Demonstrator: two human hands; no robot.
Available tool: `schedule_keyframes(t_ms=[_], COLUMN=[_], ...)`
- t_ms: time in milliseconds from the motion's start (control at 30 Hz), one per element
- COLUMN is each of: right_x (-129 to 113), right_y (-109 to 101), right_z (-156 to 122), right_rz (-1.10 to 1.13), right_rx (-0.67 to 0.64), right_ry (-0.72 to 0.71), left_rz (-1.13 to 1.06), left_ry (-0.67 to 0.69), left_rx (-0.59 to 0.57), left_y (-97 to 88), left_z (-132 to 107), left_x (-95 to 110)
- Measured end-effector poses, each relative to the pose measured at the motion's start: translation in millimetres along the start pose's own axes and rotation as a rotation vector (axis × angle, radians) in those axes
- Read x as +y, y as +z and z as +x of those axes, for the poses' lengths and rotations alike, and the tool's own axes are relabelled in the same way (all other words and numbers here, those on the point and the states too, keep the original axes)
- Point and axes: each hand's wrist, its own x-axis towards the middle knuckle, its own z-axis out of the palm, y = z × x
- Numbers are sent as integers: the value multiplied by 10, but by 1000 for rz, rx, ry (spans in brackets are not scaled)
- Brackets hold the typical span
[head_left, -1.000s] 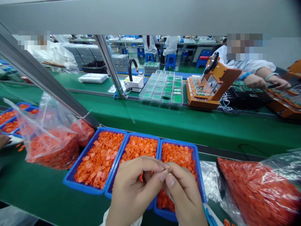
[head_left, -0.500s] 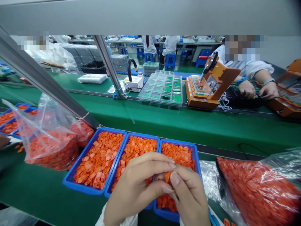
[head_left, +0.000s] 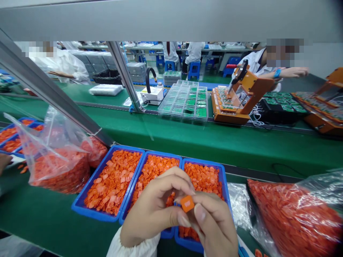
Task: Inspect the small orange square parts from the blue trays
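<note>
A small square orange plastic piece with a lighter mark at its middle is held up between my hands, over the front part of the blue trays. My left hand curls around it from the left, thumb and fingertips closing at its edge. From the right, my right hand pinches it between thumb and fingers. Under and behind the hands are the middle blue tray and the right blue tray, both full of similar orange pieces. The left blue tray is filled the same way.
Clear bags of orange pieces stand at left and lie at right. A metal post slants on the left. Across the green bench are a clear compartment box, an orange fixture and a co-worker's arm.
The orange piece has been turned so that its square face shows, and my left fingers have shifted around it. The co-worker across the bench has raised a hand from the black tray.
</note>
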Motion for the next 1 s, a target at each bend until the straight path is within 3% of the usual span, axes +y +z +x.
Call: schedule_keyframes(t_ms=[1000], right_x=[-109], right_y=[70], right_z=[1], right_rz=[-108], right_rx=[-32], right_ry=[1], left_rz=[-44], left_ry=[-1], left_rx=[-65], left_y=[-25], left_z=[23], left_x=[36])
